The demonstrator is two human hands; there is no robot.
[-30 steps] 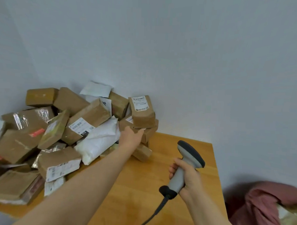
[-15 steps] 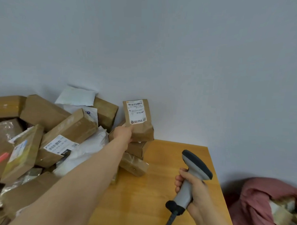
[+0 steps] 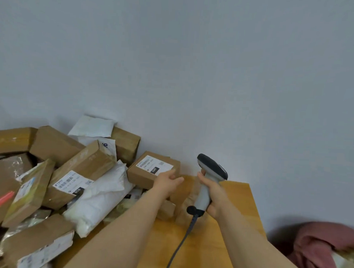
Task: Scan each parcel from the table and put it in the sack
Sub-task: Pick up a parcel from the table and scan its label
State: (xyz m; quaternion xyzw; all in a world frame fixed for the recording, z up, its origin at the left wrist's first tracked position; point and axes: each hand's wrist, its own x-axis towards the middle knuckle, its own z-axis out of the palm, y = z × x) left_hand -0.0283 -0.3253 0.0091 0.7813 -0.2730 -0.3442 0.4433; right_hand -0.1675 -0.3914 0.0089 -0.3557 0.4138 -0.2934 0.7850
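My left hand [image 3: 167,183] grips a small brown parcel [image 3: 185,196], which is motion-blurred and hangs just above the table's far edge. My right hand [image 3: 215,197] holds the grey barcode scanner [image 3: 211,171] by its handle, right beside that parcel, its dark head pointing up and to the left. The scanner cable [image 3: 180,246] trails down toward me. Behind my left hand's fingers lies a brown box with a white label [image 3: 150,171]. The pink sack [image 3: 318,245] sits low at the right, with a parcel showing inside it.
A big heap of brown boxes [image 3: 80,166] and white mailer bags [image 3: 101,199] covers the left of the wooden table [image 3: 237,208] up to the grey wall. The table's right edge runs next to the sack.
My left hand has lifted the small parcel off the pile and brought it down and right to the scanner. The labelled box beneath it is now uncovered. My right hand has raised the scanner.
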